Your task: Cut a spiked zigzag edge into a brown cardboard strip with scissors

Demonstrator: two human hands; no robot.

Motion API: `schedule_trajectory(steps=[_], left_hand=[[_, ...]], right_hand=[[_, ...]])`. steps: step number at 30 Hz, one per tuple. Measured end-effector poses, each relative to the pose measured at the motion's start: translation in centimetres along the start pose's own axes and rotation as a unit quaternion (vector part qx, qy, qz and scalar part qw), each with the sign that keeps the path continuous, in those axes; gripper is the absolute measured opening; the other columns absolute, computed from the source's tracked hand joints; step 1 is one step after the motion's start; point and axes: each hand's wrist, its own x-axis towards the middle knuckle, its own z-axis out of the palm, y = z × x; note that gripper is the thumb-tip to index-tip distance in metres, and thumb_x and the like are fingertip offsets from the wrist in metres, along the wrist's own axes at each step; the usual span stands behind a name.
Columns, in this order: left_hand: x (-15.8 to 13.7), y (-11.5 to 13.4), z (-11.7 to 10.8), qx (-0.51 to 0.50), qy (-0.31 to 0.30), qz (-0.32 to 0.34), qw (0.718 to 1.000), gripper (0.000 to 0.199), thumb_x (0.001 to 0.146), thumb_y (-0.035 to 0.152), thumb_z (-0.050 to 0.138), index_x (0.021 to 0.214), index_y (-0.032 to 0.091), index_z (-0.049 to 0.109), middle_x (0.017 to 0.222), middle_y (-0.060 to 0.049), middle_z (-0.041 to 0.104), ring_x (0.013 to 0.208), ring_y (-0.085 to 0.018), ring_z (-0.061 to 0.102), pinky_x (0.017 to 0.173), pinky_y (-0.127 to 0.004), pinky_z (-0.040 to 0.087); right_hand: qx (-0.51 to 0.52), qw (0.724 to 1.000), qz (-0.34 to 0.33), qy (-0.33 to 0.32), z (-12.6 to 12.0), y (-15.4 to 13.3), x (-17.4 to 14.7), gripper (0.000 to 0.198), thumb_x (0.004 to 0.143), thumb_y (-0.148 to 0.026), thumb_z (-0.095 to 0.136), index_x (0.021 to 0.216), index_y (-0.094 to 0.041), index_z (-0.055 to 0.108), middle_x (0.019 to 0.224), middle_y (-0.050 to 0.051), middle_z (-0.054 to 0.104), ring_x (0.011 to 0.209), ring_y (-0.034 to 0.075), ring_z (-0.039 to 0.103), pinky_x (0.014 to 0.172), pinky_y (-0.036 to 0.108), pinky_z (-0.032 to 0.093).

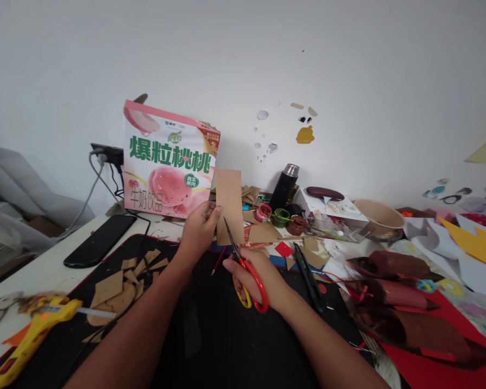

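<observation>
My left hand (202, 226) pinches the left edge of a tall brown cardboard strip (229, 202), held upright above the black mat (210, 335). In my right hand (254, 273) is a pair of scissors (262, 292) with one red and one yellow handle loop. Their blades point up and left across the lower part of the strip, close to my left fingertips. Whether the blades have cut into the cardboard, I cannot tell. Behind my left hand stands a pink and white drink carton (168, 162).
Cardboard scraps (115, 289), a black phone (100, 241) and a yellow glue gun (38, 335) lie to the left. Rightward are a box cutter (309, 278), paint jars (281, 217), a black flask (283, 188), a bowl (378, 215) and brown rolled shapes (425, 329) on red paper.
</observation>
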Motion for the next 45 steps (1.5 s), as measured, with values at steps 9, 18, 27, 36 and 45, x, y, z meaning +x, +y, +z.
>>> schedule_trajectory(steps=[9,18,27,36,45], left_hand=[[-0.2,0.4,0.1,-0.015,-0.009,-0.022,1.000,0.023,0.093,0.042,0.055,0.079,0.024,0.058,0.068,-0.001,0.064,0.064,-0.020,0.060,0.063,-0.030,0.047],[-0.2,0.0,0.3,-0.011,0.000,-0.025,1.000,0.025,0.092,0.045,0.055,0.079,0.024,0.059,0.068,-0.001,0.065,0.065,-0.021,0.060,0.061,-0.030,0.045],[0.0,-0.6,0.4,-0.017,-0.004,-0.015,1.000,0.025,0.093,0.045,0.056,0.081,0.024,0.059,0.074,-0.003,0.068,0.070,-0.022,0.063,0.067,-0.032,0.048],[0.0,-0.6,0.5,-0.026,-0.006,-0.023,0.999,0.027,0.092,0.047,0.057,0.080,0.023,0.059,0.073,-0.003,0.067,0.070,-0.023,0.064,0.066,-0.033,0.048],[0.1,-0.7,0.6,0.014,-0.006,-0.022,1.000,0.026,0.093,0.046,0.052,0.082,0.023,0.059,0.078,-0.004,0.070,0.076,-0.022,0.066,0.070,-0.032,0.050]], right_hand=[[-0.046,0.999,-0.003,0.010,-0.1,-0.2,0.0,0.045,0.101,-0.066,0.055,0.087,-0.024,0.052,0.054,-0.005,0.058,0.039,0.014,0.058,0.037,0.020,0.043],[-0.052,0.998,0.014,0.024,0.1,0.2,0.0,0.046,0.102,-0.066,0.051,0.090,-0.022,0.054,0.054,-0.005,0.057,0.037,0.013,0.056,0.035,0.018,0.040],[-0.061,0.997,-0.006,0.051,0.6,0.5,0.1,0.042,0.101,-0.061,0.055,0.082,-0.024,0.051,0.048,-0.007,0.052,0.035,0.014,0.054,0.033,0.019,0.039],[-0.052,0.997,0.006,0.049,0.6,1.1,0.3,0.036,0.104,-0.056,0.055,0.086,-0.025,0.054,0.048,-0.006,0.052,0.036,0.015,0.055,0.033,0.021,0.039],[-0.095,0.993,-0.016,0.069,0.7,0.5,0.3,0.033,0.103,-0.045,0.055,0.079,-0.023,0.051,0.048,-0.007,0.052,0.037,0.012,0.055,0.037,0.018,0.037]])
